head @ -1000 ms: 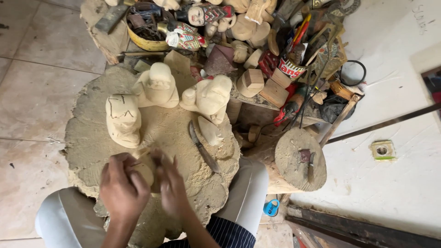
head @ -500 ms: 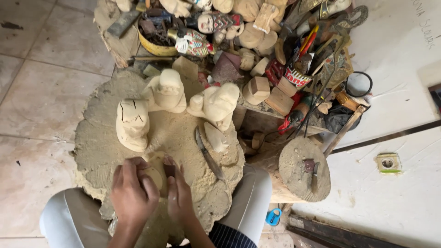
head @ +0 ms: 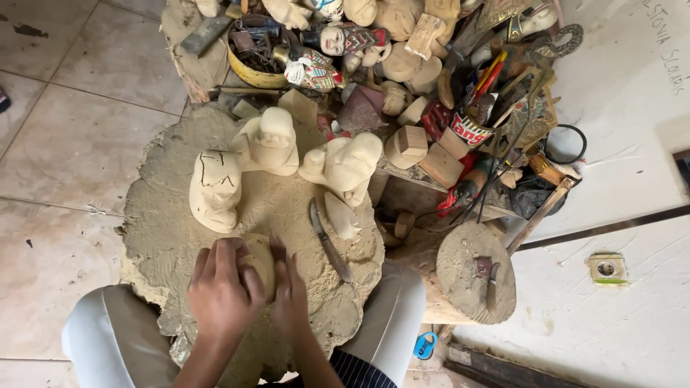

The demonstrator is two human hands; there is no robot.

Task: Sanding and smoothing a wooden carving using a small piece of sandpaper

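Note:
My left hand (head: 221,291) is wrapped over a small pale wooden piece (head: 260,260) pressed onto the sawdust-covered stump (head: 165,223). My right hand (head: 290,294) sits close beside it, gripping a short dark-handled tool (head: 277,251) whose tip meets the wood. Three rough-carved pale figures stand just beyond: one with pencil lines (head: 214,188), one in the middle (head: 270,142), one leaning to the right (head: 346,164). A curved knife (head: 329,243) lies on the stump to the right of my hands.
A second small stump (head: 471,276) with a chisel stands to the right. A dense heap of wood blocks, painted figures, tools and a yellow bowl (head: 253,75) fills the back. Tiled floor lies to the left, a white wall with a socket (head: 606,269) to the right.
Both hands have stayed on the small wooden piece with slight shifts. The view has drifted, so the stump and figures sit further right in frame.

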